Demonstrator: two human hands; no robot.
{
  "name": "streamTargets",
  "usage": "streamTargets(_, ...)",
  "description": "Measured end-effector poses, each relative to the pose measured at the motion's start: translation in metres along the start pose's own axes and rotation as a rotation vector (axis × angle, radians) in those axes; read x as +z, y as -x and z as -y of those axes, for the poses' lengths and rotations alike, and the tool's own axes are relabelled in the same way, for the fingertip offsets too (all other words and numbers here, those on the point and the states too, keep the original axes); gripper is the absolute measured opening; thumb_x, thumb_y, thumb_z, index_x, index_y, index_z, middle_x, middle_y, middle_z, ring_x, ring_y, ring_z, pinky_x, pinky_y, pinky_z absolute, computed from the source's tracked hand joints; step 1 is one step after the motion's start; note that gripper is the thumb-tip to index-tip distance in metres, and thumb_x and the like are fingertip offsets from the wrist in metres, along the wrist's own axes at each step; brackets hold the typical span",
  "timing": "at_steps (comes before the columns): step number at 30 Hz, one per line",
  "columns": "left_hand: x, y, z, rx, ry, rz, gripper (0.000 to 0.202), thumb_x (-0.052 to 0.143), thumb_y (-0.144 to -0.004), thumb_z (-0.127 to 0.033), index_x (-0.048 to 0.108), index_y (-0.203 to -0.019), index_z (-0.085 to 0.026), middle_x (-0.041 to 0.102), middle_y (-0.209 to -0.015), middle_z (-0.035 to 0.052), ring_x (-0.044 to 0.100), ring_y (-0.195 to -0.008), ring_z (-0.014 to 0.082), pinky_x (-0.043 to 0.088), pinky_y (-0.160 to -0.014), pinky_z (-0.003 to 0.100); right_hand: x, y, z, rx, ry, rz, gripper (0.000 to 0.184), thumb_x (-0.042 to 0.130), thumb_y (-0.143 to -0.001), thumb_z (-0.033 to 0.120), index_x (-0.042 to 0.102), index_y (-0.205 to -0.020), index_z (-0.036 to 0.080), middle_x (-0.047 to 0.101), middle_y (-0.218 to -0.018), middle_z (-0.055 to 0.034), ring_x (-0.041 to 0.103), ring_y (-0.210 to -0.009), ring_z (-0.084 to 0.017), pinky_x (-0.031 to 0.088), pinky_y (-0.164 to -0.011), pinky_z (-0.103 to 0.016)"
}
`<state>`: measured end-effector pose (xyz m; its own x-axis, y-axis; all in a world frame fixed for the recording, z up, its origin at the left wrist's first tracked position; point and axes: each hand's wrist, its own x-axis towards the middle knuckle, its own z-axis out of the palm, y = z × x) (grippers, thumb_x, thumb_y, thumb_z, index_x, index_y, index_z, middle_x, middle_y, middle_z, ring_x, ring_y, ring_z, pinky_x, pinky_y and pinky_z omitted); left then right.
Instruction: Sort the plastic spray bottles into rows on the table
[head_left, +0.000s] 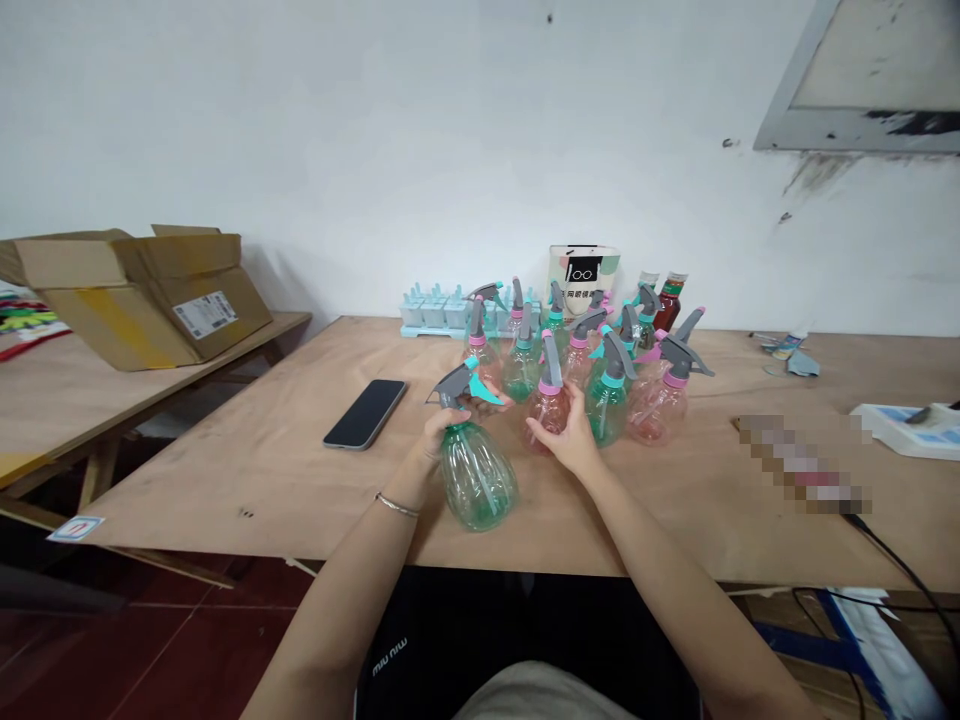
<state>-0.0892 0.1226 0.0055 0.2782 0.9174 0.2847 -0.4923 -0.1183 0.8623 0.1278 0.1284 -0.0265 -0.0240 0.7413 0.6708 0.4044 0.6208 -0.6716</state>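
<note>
well, from where i stand, the step in hand looks like handling two bottles at once. the left hand [441,432] is closed round the neck of a clear green, ribbed, pear-shaped plastic spray bottle [478,478] with a grey and turquoise trigger head; it tilts near the front edge of the wooden table [262,470], and i can't tell whether its base touches down. the right hand [571,436] curls its thumb and fingers round a clear pink plastic spray bottle with a pink collar [546,408], just in front of the cluster of other pink and green spray bottles [606,410]. i'd judge the next move calls for a steady grip and care not to knock those crowded neighbours.

thin tubes run down inside the see-through bottles; whether any liquid sits in them, i can't say. behind stand a dark red glass-like bottle [666,308], seemingly filled, and a pale blue plastic mould set [435,308]. off to the left, the brown open-flapped cardboard box [142,300] hides its contents.
</note>
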Motion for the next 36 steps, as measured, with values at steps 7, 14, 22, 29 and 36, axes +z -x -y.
streamTargets(7, 0.012, 0.000, -0.006, 0.049, -0.014, 0.084, 0.032, 0.064, -0.055, -0.030, 0.067, -0.084, -0.018, 0.073, -0.093, 0.0089, 0.066, -0.105, 0.0356, 0.051, -0.095, 0.051, 0.000, 0.000, 0.001, 0.007, 0.000, 0.009, 0.077, 0.072, -0.074, 0.040, 0.032, -0.135, 0.017, 0.051, -0.137, -0.0200, 0.052, -0.129, -0.030, 0.041, -0.111, -0.051)
streamTargets(14, 0.020, 0.003, -0.017, 0.086, -0.116, 0.102, 0.020, 0.063, -0.054, -0.033, 0.063, -0.067, -0.018, 0.072, -0.085, 0.0095, 0.067, -0.099, 0.0366, 0.053, -0.089, 0.051, 0.001, 0.000, -0.001, 0.000, 0.000, -0.009, 0.074, 0.070, -0.075, 0.039, 0.033, -0.134, 0.016, 0.052, -0.135, -0.0204, 0.053, -0.128, -0.030, 0.042, -0.110, -0.050)
streamTargets(22, 0.016, 0.000, -0.006, 0.031, -0.021, 0.073, 0.034, 0.066, -0.053, -0.031, 0.066, -0.085, -0.019, 0.072, -0.086, 0.0073, 0.068, -0.100, 0.0364, 0.050, -0.094, 0.051, 0.001, -0.001, -0.003, -0.005, -0.007, -0.003, 0.073, 0.070, -0.075, 0.039, 0.033, -0.134, 0.016, 0.053, -0.135, -0.0208, 0.054, -0.127, -0.030, 0.042, -0.110, -0.052)
streamTargets(29, 0.019, 0.005, -0.017, 0.154, -0.040, 0.101, 0.019, 0.063, -0.056, -0.034, 0.060, -0.068, -0.019, 0.069, -0.079, 0.0078, 0.067, -0.095, 0.0334, 0.054, -0.085, 0.047, 0.001, 0.000, -0.003, 0.006, -0.007, 0.000, 0.073, 0.069, -0.075, 0.040, 0.033, -0.135, 0.017, 0.052, -0.136, -0.0197, 0.052, -0.129, -0.029, 0.040, -0.112, -0.051)
streamTargets(36, 0.016, 0.002, -0.009, 0.072, -0.001, 0.069, 0.033, 0.066, -0.053, -0.037, 0.065, -0.081, -0.019, 0.071, -0.084, 0.0078, 0.068, -0.095, 0.0342, 0.051, -0.089, 0.049, 0.002, -0.001, -0.003, 0.012, -0.018, -0.004, 0.073, 0.069, -0.075, 0.042, 0.034, -0.134, 0.018, 0.052, -0.135, -0.0196, 0.053, -0.127, -0.029, 0.041, -0.110, -0.050)
